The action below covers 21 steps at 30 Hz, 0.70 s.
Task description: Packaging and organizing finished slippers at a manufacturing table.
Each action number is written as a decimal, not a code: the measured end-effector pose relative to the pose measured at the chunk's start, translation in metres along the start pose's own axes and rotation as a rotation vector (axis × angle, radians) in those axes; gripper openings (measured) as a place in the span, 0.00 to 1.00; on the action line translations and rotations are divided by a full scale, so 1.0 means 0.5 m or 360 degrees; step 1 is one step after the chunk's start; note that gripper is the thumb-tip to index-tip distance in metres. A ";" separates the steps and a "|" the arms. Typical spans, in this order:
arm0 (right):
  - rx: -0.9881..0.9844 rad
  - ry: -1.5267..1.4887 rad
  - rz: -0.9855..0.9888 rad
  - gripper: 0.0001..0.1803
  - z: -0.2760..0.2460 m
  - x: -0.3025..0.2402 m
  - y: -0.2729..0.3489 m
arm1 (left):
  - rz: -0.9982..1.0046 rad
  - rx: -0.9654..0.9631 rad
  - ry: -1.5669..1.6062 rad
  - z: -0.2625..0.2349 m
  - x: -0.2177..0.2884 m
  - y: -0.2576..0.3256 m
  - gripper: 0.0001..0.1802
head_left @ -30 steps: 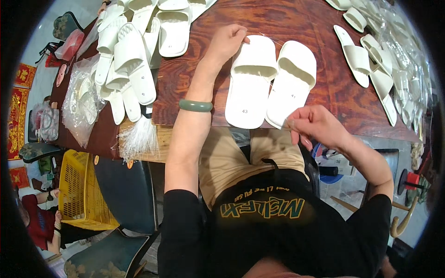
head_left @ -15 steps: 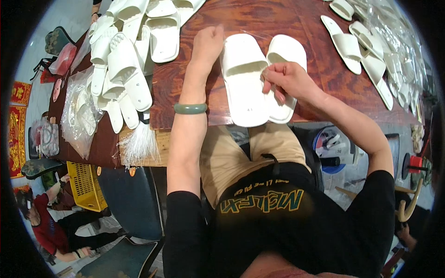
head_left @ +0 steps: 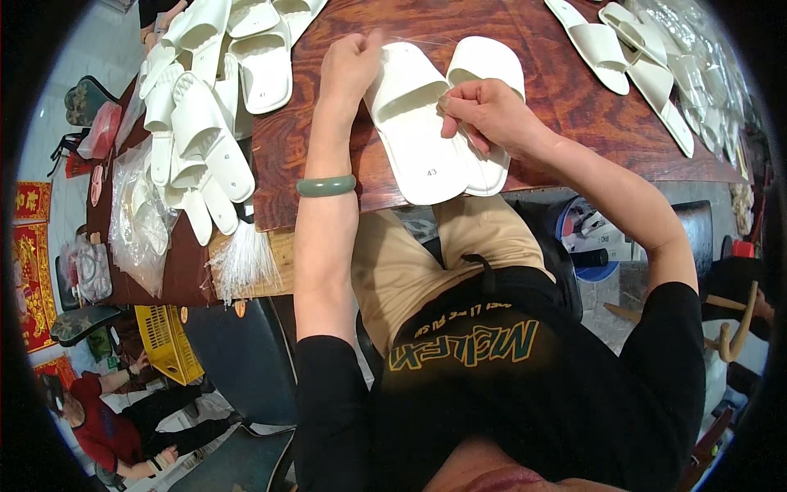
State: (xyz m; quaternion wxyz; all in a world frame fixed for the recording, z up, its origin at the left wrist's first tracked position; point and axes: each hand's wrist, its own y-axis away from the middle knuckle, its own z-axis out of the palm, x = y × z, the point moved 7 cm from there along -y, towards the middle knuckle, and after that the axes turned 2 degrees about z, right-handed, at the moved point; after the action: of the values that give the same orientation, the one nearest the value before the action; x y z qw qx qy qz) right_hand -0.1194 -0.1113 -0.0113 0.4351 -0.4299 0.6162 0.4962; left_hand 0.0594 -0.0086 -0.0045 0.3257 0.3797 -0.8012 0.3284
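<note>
Two white slide slippers lie side by side on the wooden table, toes away from me: the left slipper and the right slipper, whose sole is partly covered by the left one. My left hand is closed beside the left slipper's toe, its fingertips blurred. A fine, pale thread runs from near those fingertips across both toes. Over the opening of the right slipper's strap, my right hand is closed in a pinch, thumb against forefinger. What it pinches is too small to make out.
More white slippers are heaped on the left, beside a clear plastic bag. A bundle of white threads hangs at the table's near edge. Slippers and bagged pairs lie at right. A blue bin stands below; a person sits lower left.
In the picture, both hands and the slippers sit higher and farther left, along with the table. The hands keep nearly the same places on the pair.
</note>
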 end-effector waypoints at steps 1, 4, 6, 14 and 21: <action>0.0007 -0.0001 0.0002 0.10 -0.003 0.001 0.000 | 0.0004 -0.0006 0.0003 0.001 0.012 0.002 0.26; -0.0004 -0.0013 0.0000 0.09 -0.001 0.003 0.002 | -0.0115 -0.0305 -0.0091 0.031 0.035 0.011 0.24; -0.0013 -0.0024 -0.0026 0.09 0.002 0.000 -0.001 | 0.0019 -0.0371 -0.0077 0.047 0.044 0.001 0.22; -0.0220 0.0154 0.0090 0.10 -0.014 -0.028 0.069 | 0.0126 -0.0144 0.0200 0.069 0.029 -0.010 0.15; 0.0095 0.0657 -0.0034 0.07 -0.076 -0.075 0.229 | 0.0878 0.0194 -0.0462 0.040 0.105 -0.002 0.13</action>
State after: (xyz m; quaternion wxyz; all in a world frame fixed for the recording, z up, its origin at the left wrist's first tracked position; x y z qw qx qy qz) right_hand -0.2240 -0.1294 0.0568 0.3174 -0.5159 0.7021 0.3744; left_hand 0.0287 -0.0451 0.0248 0.0832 0.2100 -0.8909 0.3941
